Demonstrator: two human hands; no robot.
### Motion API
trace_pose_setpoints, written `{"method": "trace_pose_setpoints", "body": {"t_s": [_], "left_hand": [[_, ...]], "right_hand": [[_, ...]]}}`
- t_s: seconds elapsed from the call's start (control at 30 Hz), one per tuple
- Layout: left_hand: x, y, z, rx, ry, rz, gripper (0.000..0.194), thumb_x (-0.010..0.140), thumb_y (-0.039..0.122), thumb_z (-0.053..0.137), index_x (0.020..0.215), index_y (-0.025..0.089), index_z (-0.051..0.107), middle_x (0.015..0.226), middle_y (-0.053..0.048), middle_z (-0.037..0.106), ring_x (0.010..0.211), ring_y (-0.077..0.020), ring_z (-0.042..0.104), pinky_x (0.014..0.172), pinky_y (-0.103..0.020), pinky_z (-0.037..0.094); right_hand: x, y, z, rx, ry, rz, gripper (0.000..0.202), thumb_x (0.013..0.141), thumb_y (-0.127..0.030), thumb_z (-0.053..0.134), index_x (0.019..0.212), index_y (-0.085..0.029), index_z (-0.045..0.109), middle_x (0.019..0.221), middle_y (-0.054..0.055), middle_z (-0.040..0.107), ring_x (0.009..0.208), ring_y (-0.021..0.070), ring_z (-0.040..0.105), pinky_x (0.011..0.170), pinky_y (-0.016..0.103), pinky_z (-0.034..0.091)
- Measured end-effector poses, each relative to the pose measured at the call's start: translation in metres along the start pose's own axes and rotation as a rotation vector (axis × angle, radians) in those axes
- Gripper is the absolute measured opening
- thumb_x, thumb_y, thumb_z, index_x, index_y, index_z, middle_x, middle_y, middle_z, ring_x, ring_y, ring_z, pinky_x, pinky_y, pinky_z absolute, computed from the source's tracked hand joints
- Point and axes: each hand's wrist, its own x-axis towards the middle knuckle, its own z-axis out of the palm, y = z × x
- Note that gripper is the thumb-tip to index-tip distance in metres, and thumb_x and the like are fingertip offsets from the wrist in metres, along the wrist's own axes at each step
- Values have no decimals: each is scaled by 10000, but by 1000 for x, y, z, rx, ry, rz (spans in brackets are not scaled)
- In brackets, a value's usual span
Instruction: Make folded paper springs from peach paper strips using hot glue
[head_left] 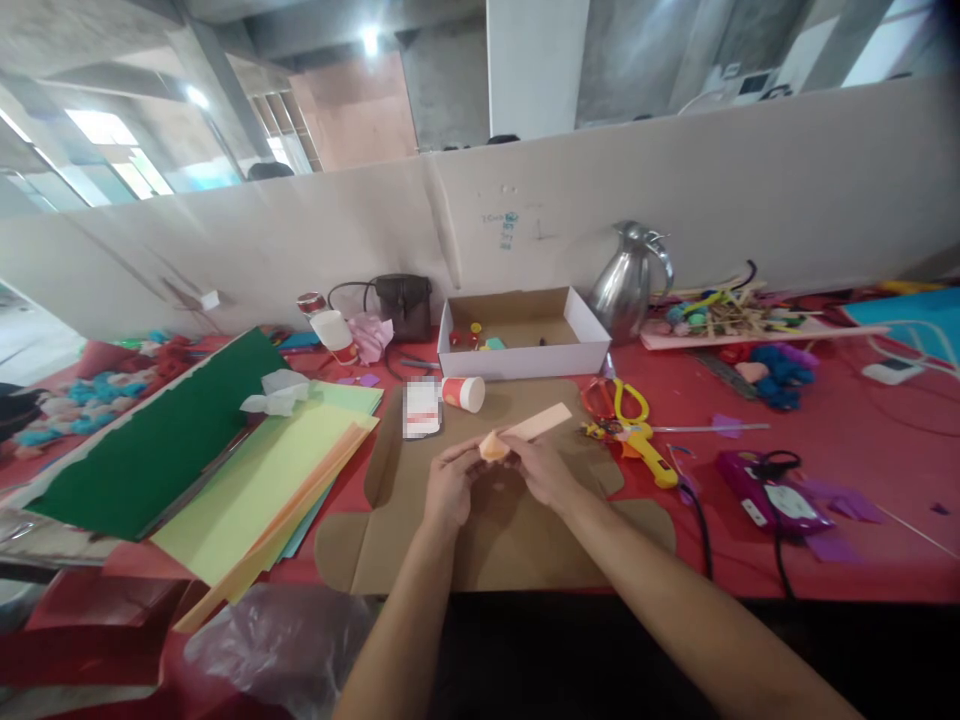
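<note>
A strip of pale orange paper [546,421] is between my two hands, its near end rolled into a small cone-like shape. My left hand [451,482] pinches the rolled end from the left. From the right, my right hand [541,468] grips the same paper, and the flat tail of the strip sticks out beyond its fingers to the upper right. Both hands are over a flattened brown cardboard sheet [495,540]. Just behind them a paper cup [463,393] lies on its side beside a white card-like item [422,408], partly blurred out.
A white open box [525,362] stands behind, near a steel jug [628,285]. To the right lie scissors [630,402], a yellow glue gun [651,455] with its cord, and a purple device [772,492]. Coloured paper sheets [277,470] and a green board [165,440] occupy the left.
</note>
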Motion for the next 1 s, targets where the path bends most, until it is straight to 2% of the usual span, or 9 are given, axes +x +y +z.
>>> {"method": "trace_pose_setpoints", "body": {"t_s": [0.23,0.37,0.43,0.53,0.6,0.7,0.83,0.93,1.0], "left_hand": [[-1,0,0,65,-21,68,210,662,275,745,801,119,761,824,-102,738,752,-177,661,730,-287,509],[0,-1,0,86,9,38,240,597,236,809,806,130,756,785,-83,741,710,-166,665,714,-272,505],[-1,-2,0,86,19,28,255,594,236,813,817,128,755,778,-84,742,696,-168,667,712,-278,505],[-2,-3,0,105,25,32,265,604,237,807,835,120,750,787,-90,740,705,-176,668,723,-290,506],[-2,-3,0,133,12,51,243,616,232,797,829,128,742,778,-76,731,690,-161,656,705,-278,499],[-2,-1,-3,211,-38,91,247,634,236,784,862,161,727,797,-46,717,701,-141,638,678,-249,475],[3,3,-7,359,-79,31,263,629,290,794,836,140,734,773,-55,706,681,-141,615,655,-246,455],[7,4,-8,200,-6,20,268,608,318,806,787,140,717,723,-31,679,625,-115,587,627,-237,451],[9,3,-5,57,76,50,274,584,318,820,758,149,692,697,-6,655,601,-90,571,608,-214,443]], "right_hand": [[-10,-13,0,-89,-9,119,235,647,-343,743,810,-176,719,555,0,623,512,149,533,495,272,375],[-2,-7,-3,68,-40,110,209,654,-342,719,772,-170,710,625,1,652,597,145,576,583,260,439],[1,-5,-6,101,-78,132,247,650,-349,727,815,-166,708,653,8,666,616,155,594,608,276,459],[-1,-7,-8,39,-126,150,337,597,-290,783,898,-168,694,722,26,697,654,181,623,644,311,480],[-5,-11,-9,-37,-113,124,352,569,-236,801,895,-169,685,772,35,711,703,192,638,685,321,487],[-10,-18,-9,-158,-97,91,357,583,-208,790,919,-186,672,814,26,714,756,198,647,713,324,491],[-4,-20,-11,-199,-145,117,339,594,-208,783,908,-198,655,766,6,699,710,186,641,681,315,489],[5,-13,-15,-78,-154,104,265,652,-289,742,879,-197,644,746,12,688,684,177,638,679,320,494],[8,-6,-17,-64,-179,34,345,634,-287,757,950,-217,642,812,11,698,742,181,647,707,320,499]]}}
